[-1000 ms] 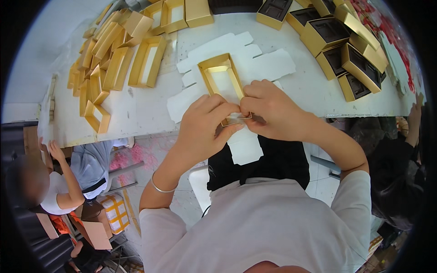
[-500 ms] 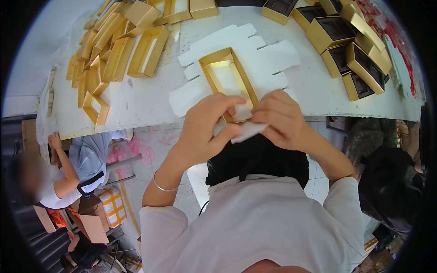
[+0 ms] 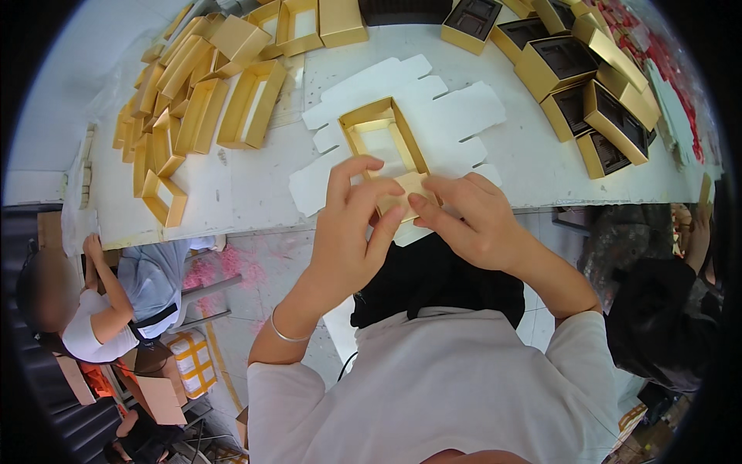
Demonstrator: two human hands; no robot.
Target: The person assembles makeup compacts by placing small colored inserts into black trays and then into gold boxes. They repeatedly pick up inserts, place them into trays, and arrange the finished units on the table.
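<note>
A shallow, open gold cardboard box (image 3: 365, 116) with a pale inside lies lengthwise before me, its near end at the table edge. At that end a pale gold flap (image 3: 412, 184) stands between my hands. My left hand (image 3: 344, 224) has its curved fingers and thumb at the flap's left side, the index finger raised. On the right side, my right hand (image 3: 473, 220) presses thumb and fingertips against the flap and the box's end. Beneath the box lies a flat white cardboard blank (image 3: 464, 104) with notched edges. White paper or card (image 3: 417, 230) shows below my fingers.
Gold box trays (image 3: 251, 104) pile up at the far left. At the far right are gold boxes (image 3: 556, 63) with dark inserts. A person (image 3: 93, 317) sits at the left; a black bag-like bundle (image 3: 653, 321) is at the right.
The white piece between my hands has gone down, and a pale gold flap now shows at the box's near end. My left fingers have spread; my right fingertips have moved onto the flap.
</note>
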